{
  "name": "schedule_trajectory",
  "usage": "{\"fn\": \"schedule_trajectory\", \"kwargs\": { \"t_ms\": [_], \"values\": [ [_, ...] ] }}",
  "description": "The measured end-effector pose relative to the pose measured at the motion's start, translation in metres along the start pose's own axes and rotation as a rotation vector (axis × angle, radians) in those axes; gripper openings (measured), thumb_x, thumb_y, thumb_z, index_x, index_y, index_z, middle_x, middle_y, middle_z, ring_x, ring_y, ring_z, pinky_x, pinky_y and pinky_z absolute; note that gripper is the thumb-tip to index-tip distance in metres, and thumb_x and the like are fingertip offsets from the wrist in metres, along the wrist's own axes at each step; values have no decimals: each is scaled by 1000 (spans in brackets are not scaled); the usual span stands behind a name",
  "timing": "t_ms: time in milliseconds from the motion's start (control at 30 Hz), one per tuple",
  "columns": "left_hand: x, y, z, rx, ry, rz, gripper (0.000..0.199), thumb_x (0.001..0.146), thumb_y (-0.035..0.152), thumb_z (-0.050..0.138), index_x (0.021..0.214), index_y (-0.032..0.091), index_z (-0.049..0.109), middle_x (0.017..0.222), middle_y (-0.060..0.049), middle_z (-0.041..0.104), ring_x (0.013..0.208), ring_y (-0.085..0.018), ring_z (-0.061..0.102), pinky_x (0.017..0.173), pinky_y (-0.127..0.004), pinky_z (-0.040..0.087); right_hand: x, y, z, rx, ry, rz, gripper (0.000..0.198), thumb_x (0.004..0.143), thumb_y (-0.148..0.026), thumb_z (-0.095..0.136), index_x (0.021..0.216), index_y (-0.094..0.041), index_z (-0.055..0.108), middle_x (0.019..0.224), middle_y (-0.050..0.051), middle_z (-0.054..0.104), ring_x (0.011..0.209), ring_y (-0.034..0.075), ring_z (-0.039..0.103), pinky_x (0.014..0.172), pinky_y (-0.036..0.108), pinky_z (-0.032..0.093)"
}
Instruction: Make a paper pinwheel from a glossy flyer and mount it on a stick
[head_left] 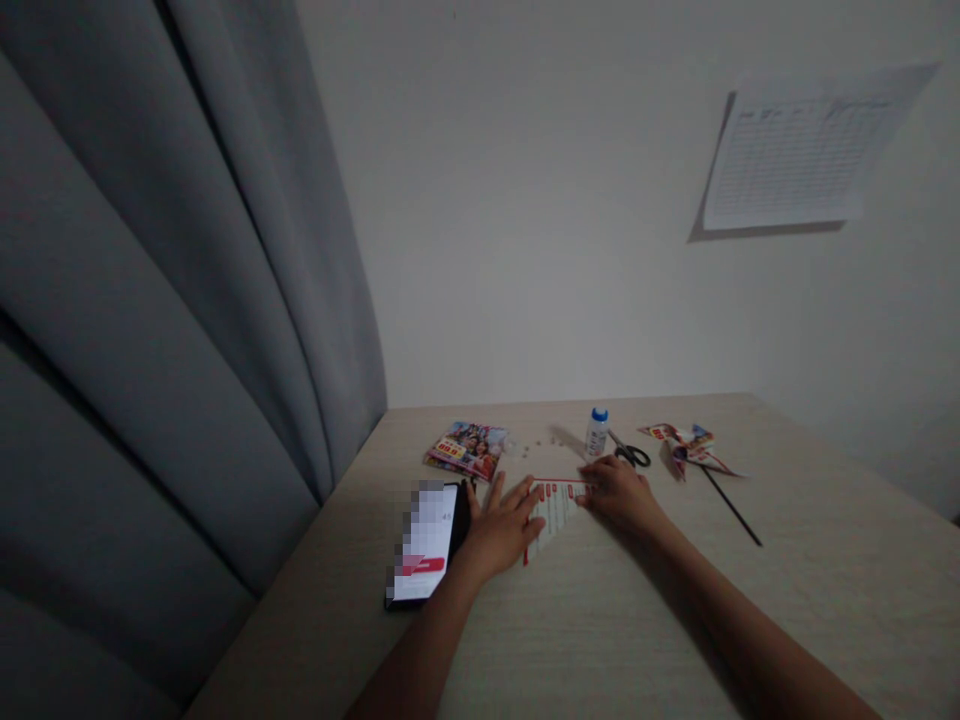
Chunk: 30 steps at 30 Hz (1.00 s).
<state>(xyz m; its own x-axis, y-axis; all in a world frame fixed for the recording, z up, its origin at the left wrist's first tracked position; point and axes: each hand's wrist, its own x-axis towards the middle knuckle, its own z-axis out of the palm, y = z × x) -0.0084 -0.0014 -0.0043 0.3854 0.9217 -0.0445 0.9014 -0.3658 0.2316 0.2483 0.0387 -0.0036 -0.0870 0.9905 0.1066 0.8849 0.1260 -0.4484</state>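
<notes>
While both hands press a folded paper sheet (556,505) flat on the worktop (600,620), the main risk, as judged from this view, is the sheet skidding on the smooth surface: pressure is uneven, the left hand (501,528) covers only its left edge and the right hand (616,492) only the far right corner, so a push from either side could shift the fold out of line. Light is dim, so edges are hard to check by eye.

Left hand: palm down, fingers spread wide, fingertips on the sheet's left margin; nothing gripped. It lies just beside a phone (427,543) with a lit screen, which sits toward the worktop's left edge; a stray sweep could nudge it.

Right hand: fingers curled together, tips bearing down on the sheet's upper right corner; whether it pinches the paper or merely presses, cannot tell.

Sheet position: mid-worktop, nearer the far edge than the near one.

Nearby, toward the far edge: glue bottle (597,432), scissors (631,453) just beyond the right hand, a printed leaflet (468,449), a paper pinwheel (694,450) on a dark stick.
</notes>
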Motion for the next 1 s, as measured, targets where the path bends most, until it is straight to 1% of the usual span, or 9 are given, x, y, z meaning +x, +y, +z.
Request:
{"fn": "schedule_trajectory", "kwargs": {
  "t_ms": [167,433,633,733,900,1000],
  "values": [
    [0,-1,0,-20,2,2,55,102,58,34,156,48,30,168,9,23,157,-37,1,115,-77,-9,2,2,1,21,26,-3,42,74,-37,75,115,-29,76,126,7,68,122,30,57,100,41,43],
    [-2,1,-5,-40,-8,17,55,102,57,33,156,46,31,168,8,23,157,-37,1,111,-79,-15,5,4,1,37,57,-9,38,76,-30,72,113,-24,78,122,6,71,117,29,60,101,38,44],
    [-1,-2,-1,-46,-7,20,57,102,60,31,157,45,31,168,8,23,157,-38,2,111,-79,-14,10,11,2,78,46,-6,38,76,-28,72,113,-23,78,122,7,72,117,28,61,102,35,44],
    [0,-3,1,-42,-3,24,57,102,60,30,157,45,30,168,6,23,157,-38,2,113,-78,-13,13,15,4,113,66,15,36,76,-26,72,111,-23,78,122,7,73,116,27,62,102,34,44],
    [-1,-3,1,-52,3,21,56,102,59,31,157,46,31,168,7,24,157,-38,2,113,-78,-12,17,21,8,173,81,25,33,74,-19,70,105,-24,79,119,7,74,116,27,64,102,35,45],
    [-1,-2,0,-54,10,21,56,102,60,31,156,47,31,168,7,25,157,-39,3,112,-79,-12,18,22,9,186,90,31,35,73,-15,67,104,-24,80,117,6,75,114,26,65,100,34,47]
  ]
}}
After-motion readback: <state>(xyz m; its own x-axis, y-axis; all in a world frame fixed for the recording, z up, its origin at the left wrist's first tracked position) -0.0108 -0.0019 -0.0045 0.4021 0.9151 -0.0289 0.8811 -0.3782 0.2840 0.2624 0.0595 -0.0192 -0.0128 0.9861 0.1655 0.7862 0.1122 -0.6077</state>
